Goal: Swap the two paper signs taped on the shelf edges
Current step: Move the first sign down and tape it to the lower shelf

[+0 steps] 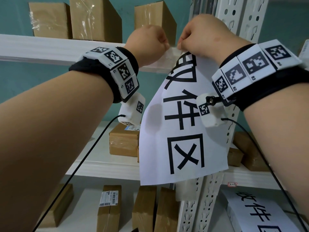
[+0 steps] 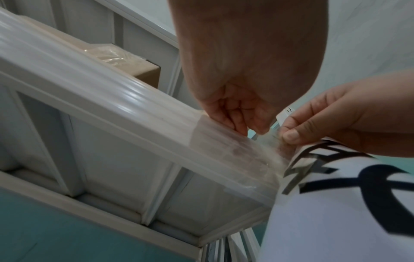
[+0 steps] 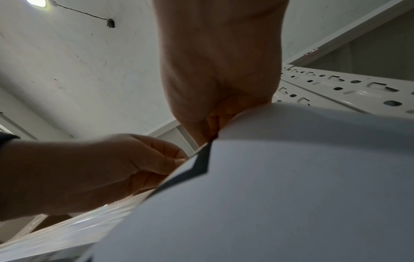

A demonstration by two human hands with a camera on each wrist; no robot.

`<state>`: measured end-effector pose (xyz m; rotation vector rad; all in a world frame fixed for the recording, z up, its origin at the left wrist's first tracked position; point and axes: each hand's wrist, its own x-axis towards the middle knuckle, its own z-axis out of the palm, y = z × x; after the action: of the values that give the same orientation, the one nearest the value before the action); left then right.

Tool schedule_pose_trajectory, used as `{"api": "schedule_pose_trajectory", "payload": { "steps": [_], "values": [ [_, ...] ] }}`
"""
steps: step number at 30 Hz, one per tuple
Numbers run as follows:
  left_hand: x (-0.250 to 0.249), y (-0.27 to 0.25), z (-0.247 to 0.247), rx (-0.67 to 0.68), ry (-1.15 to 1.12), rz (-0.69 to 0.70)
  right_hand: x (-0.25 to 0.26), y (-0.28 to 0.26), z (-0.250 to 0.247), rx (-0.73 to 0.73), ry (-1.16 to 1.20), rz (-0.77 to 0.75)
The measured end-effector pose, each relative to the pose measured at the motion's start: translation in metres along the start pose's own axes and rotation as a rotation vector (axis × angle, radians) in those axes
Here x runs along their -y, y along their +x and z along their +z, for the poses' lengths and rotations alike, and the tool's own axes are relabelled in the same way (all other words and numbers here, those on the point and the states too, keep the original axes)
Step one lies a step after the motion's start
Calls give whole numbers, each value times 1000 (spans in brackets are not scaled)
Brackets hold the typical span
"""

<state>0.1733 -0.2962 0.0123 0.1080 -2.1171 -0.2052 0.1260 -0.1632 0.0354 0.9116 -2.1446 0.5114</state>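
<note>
A person's two raised hands meet at the upper shelf edge [image 1: 50,47], both working the top corner of a white paper sign [image 1: 180,131]. The right hand [image 1: 205,36] has the sign's upper edge pinched between thumb and curled fingers; the left hand [image 1: 150,41], just beside it along the shelf edge, nips a strip of clear tape [image 2: 266,140] that bridges paper and metal. From that grip the sheet hangs straight down, its long axis vertical, so any peel must run along the shelf edge while the right hand takes the weight. The sheet carries three large black characters in a column and bows outward. Below the shelf edge and further right, the second paper sign [image 1: 255,213] lies slanted against a lower shelf. Behind, cardboard boxes [image 1: 93,19] line the shelves.
</note>
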Motion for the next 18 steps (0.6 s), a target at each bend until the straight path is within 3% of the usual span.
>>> {"api": "schedule_pose_trajectory", "payload": {
  "steps": [18],
  "values": [
    [-3,-3,-10,105,-42,-16,4,1,-5,46,-13,40]
  ]
}}
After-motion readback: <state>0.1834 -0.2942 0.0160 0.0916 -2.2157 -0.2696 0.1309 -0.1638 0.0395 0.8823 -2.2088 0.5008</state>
